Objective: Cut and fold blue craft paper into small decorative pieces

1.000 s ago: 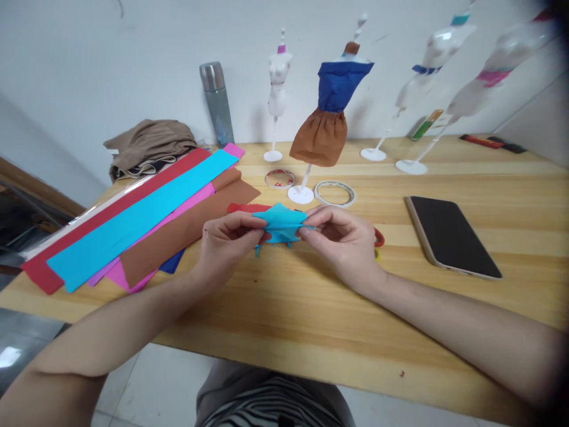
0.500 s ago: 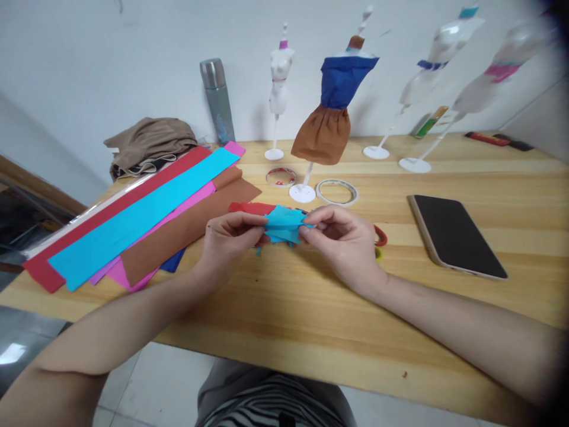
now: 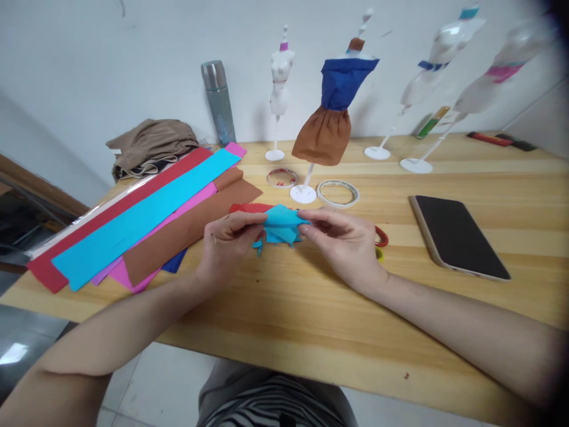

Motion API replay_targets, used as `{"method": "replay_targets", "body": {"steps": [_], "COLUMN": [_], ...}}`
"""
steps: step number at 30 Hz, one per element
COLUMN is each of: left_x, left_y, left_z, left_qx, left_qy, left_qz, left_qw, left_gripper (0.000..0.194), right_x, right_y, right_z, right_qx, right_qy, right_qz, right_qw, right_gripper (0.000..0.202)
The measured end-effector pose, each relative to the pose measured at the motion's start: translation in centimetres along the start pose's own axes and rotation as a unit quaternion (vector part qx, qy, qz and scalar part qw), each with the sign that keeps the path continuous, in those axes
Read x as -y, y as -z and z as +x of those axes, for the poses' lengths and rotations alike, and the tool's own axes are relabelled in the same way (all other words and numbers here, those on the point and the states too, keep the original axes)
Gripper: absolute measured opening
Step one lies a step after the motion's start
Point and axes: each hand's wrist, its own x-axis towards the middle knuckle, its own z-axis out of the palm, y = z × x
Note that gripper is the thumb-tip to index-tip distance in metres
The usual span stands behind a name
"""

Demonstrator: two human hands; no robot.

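Note:
A small strip of light blue crepe paper (image 3: 287, 219) is stretched between my two hands above the table. My left hand (image 3: 229, 237) pinches its left end between thumb and fingers. At the other end, my right hand (image 3: 340, 237) grips the strip with thumb and forefinger. More light blue scraps (image 3: 278, 235) lie under it, and a red piece of paper (image 3: 246, 208) shows just behind. Beside my right hand, red and yellow loops (image 3: 380, 237) peek out, probably scissors handles, mostly hidden.
Long coloured paper sheets (image 3: 146, 219) lie at left, near a brown cloth (image 3: 153, 142) and a flask (image 3: 219, 104). A mannequin (image 3: 333, 112) in blue and brown paper stands ahead, tape rolls (image 3: 338, 203) around its base. Other mannequins (image 3: 280, 83) stand behind. At right lies a phone (image 3: 457, 237).
The light blue strip looks flatter and smoother between my fingers. My left hand has shifted slightly, and my right fingertips have moved a little left along the strip.

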Motion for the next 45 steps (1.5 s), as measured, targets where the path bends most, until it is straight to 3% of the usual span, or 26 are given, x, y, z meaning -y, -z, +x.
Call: {"method": "replay_targets", "body": {"steps": [6,14,24,37,45], "left_x": [0.1,0.1,-0.1,-1.1,-0.9], "left_y": [-0.1,-0.1,-0.5,-0.7,-0.5], "left_z": [-0.1,-0.1,0.0,-0.1,-0.2], "left_qx": [-0.012,-0.012,-0.026,-0.02,-0.013], "left_qy": [-0.007,0.008,0.074,0.088,0.069], "left_qz": [0.02,0.02,-0.046,-0.081,-0.078], "left_qw": [1.0,1.0,0.996,0.993,0.995], "left_gripper": [0.005,0.004,0.007,0.007,0.005], "right_x": [-0.1,-0.5,-0.3,0.5,0.8], "right_y": [-0.2,-0.6,-1.0,-0.4,-0.6], "right_z": [-0.1,-0.5,-0.5,-0.5,-0.3], "right_qx": [-0.003,-0.016,-0.034,-0.014,-0.023], "right_qy": [-0.007,-0.056,-0.035,-0.007,-0.036], "right_qz": [-0.008,0.003,0.039,0.056,0.05], "right_qw": [1.0,0.998,0.998,0.998,0.998], "right_gripper": [0.006,0.017,0.015,0.013,0.013]}}
